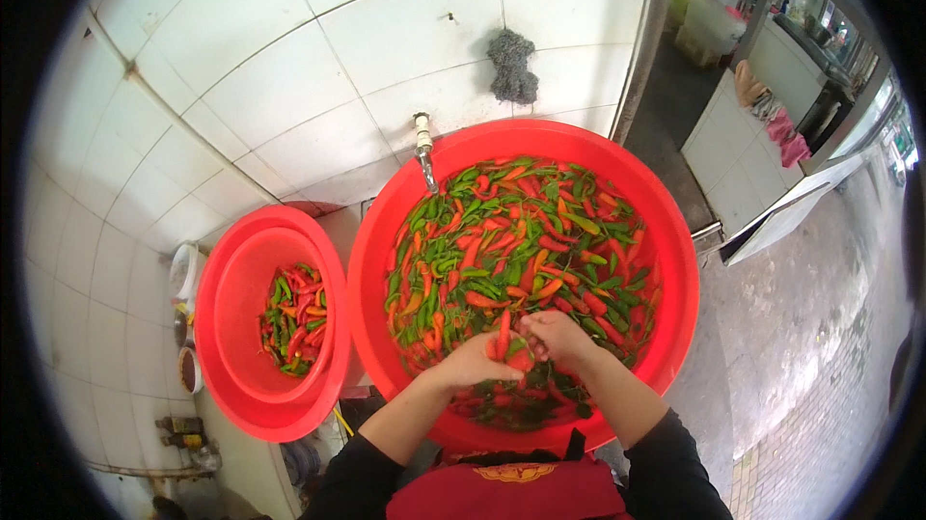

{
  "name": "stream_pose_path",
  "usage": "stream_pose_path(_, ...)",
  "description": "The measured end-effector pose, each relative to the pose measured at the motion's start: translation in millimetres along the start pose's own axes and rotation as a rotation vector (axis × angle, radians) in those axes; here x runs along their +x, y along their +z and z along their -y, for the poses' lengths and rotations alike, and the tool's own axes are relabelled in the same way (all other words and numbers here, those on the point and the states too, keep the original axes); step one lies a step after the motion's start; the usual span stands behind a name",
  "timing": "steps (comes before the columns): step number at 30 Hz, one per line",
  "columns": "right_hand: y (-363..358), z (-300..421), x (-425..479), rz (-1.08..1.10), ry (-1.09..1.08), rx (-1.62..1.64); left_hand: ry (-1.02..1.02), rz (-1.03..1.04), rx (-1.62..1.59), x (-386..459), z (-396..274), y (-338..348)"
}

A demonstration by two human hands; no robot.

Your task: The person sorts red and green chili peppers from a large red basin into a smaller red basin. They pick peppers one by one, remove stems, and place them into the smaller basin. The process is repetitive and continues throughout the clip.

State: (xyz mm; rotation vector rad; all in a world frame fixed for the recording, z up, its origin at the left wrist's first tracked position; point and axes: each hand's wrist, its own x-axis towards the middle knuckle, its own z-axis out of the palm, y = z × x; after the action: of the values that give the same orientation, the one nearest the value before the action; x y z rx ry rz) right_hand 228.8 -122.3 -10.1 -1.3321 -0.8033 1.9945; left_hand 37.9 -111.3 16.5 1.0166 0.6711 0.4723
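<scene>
A large red plastic tub [681,259] stands before me, full of red, orange and green chili peppers [499,230] floating in water. Over its near side, my left hand [472,361] holds a few red chili peppers [504,335], one sticking up past the thumb. Close against them is my right hand [563,338], its fingers curled together at the peppers' right side. Whether a stem is pinched between those fingertips is hidden.
At left, a red basin [210,317] holds a smaller red colander-like bowl [239,303] with chili peppers inside. A tap [425,154] juts from the white tiled wall [405,35] over the tub's far rim. Bottles [182,440] stand at lower left.
</scene>
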Motion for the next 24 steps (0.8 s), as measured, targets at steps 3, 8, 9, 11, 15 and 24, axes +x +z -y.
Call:
stream_pose_path(3, -8.6, 0.5, -9.4, -0.066, -0.141, 0.177, -0.099, -0.133, -0.097, 2.9, -4.1, -19.5)
stream_pose_path(8, 16.1, 8.4, -23.9, 0.048, -0.149, -0.473, -0.073, -0.399, -0.278, 6.1, -0.7, -16.5)
stream_pose_path(9, 22.9, 5.2, -23.6, 0.044, -0.197, -0.420, -0.055, -0.416, -0.265, 6.0, 1.1, -14.4)
stream_pose_path(11, 23.7, -9.1, -13.7, 0.025, -0.185, -0.370, -0.083, -0.486, -0.295, 6.7, 10.9, -18.6)
stream_pose_path(15, 32.9, -36.5, 5.3, -0.179, -0.271, -0.629, 0.224, -0.589, -0.019, -0.6, 19.6, -6.6)
stream_pose_path(24, -7.2, -14.7, 0.0, -0.335, -0.336, -0.684, 0.641, -0.947, 0.449, -58.1, -60.7, -51.3)
